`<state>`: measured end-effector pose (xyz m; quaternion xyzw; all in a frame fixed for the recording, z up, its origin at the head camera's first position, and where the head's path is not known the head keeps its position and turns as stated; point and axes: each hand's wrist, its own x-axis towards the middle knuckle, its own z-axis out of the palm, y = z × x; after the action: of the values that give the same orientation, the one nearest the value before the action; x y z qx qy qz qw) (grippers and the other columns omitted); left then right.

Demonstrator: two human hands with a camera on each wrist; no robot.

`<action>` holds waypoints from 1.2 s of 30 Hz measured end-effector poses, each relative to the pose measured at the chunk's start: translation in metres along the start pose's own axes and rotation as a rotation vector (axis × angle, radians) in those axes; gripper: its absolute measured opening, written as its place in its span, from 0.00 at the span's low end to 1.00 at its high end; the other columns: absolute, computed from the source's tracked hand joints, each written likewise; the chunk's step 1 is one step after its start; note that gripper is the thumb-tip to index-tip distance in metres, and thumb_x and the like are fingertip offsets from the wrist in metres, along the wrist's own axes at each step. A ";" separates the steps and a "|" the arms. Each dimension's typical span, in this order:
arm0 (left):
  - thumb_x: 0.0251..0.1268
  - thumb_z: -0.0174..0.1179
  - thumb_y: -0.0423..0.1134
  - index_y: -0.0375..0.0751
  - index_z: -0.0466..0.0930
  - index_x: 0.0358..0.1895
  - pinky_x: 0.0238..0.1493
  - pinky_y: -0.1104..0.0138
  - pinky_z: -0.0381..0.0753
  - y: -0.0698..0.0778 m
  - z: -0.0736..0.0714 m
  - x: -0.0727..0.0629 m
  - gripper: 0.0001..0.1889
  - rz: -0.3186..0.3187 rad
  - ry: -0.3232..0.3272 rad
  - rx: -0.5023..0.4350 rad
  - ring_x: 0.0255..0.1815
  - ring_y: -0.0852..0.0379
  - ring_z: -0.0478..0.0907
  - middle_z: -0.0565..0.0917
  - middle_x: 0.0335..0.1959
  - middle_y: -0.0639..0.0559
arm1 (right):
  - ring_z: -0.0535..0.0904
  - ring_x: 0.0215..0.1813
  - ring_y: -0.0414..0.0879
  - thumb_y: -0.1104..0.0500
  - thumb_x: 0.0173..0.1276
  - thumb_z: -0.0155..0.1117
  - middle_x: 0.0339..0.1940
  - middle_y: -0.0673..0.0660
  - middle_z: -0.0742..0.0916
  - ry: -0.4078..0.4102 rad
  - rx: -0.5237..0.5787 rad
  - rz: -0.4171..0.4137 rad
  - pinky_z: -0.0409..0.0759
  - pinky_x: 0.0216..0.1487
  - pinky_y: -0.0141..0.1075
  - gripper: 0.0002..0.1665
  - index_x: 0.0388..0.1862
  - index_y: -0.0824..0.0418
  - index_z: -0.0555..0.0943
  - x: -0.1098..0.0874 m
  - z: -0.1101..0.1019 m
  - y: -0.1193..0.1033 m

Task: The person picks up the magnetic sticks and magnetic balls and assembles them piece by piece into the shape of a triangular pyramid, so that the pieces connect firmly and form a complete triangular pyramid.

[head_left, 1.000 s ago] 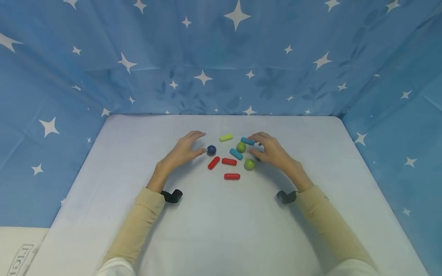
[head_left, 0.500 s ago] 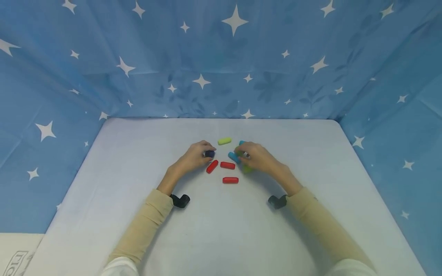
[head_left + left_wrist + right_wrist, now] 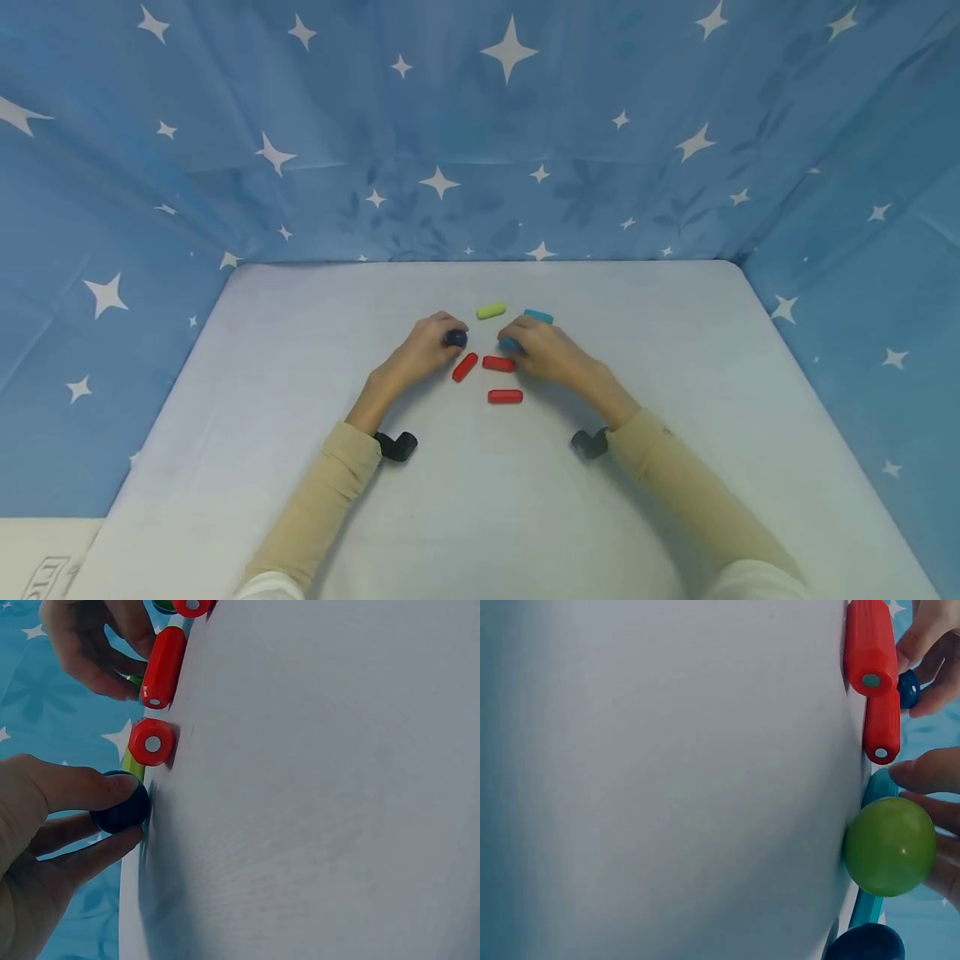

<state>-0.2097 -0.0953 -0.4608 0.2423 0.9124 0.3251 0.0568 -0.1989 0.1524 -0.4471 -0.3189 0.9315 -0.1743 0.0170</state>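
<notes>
On my table [image 3: 480, 517], one ball [image 3: 455, 338] sits between the thumb and fingers of my left hand [image 3: 422, 350]. To its right, my right hand [image 3: 553, 352] is over one rod [image 3: 510, 343]; a back rod [image 3: 538, 317] lies behind it. Between and behind my hands is the far rod [image 3: 491, 311]. The left rod [image 3: 465, 367] lies beside the middle rod [image 3: 498, 364], with the near rod [image 3: 505, 397] before them. By my right hand, a second ball [image 3: 891, 847] lies left of a third ball [image 3: 865, 945].
</notes>
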 end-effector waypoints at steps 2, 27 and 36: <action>0.64 0.68 0.27 0.31 0.82 0.59 0.66 0.52 0.80 -0.001 0.001 -0.004 0.19 -0.011 0.001 0.001 0.63 0.41 0.81 0.83 0.57 0.37 | 0.84 0.55 0.50 0.64 0.67 0.72 0.52 0.58 0.88 -0.015 0.000 0.014 0.85 0.59 0.42 0.19 0.57 0.63 0.84 0.000 0.004 -0.002; 0.65 0.69 0.29 0.31 0.82 0.60 0.64 0.54 0.82 0.002 0.003 0.001 0.20 -0.084 0.044 -0.047 0.63 0.42 0.81 0.83 0.59 0.37 | 0.83 0.60 0.55 0.68 0.67 0.69 0.60 0.63 0.85 0.024 -0.027 -0.024 0.83 0.63 0.46 0.25 0.63 0.66 0.80 0.014 0.002 -0.006; 0.64 0.69 0.27 0.31 0.82 0.60 0.65 0.51 0.80 -0.001 0.003 0.004 0.20 -0.040 0.060 0.002 0.63 0.41 0.78 0.83 0.56 0.37 | 0.80 0.52 0.52 0.68 0.66 0.67 0.55 0.60 0.84 -0.001 0.017 -0.030 0.85 0.58 0.44 0.21 0.59 0.65 0.84 0.025 -0.001 -0.008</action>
<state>-0.2133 -0.0922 -0.4636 0.2141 0.9187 0.3298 0.0359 -0.2144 0.1318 -0.4410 -0.3328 0.9250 -0.1825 0.0178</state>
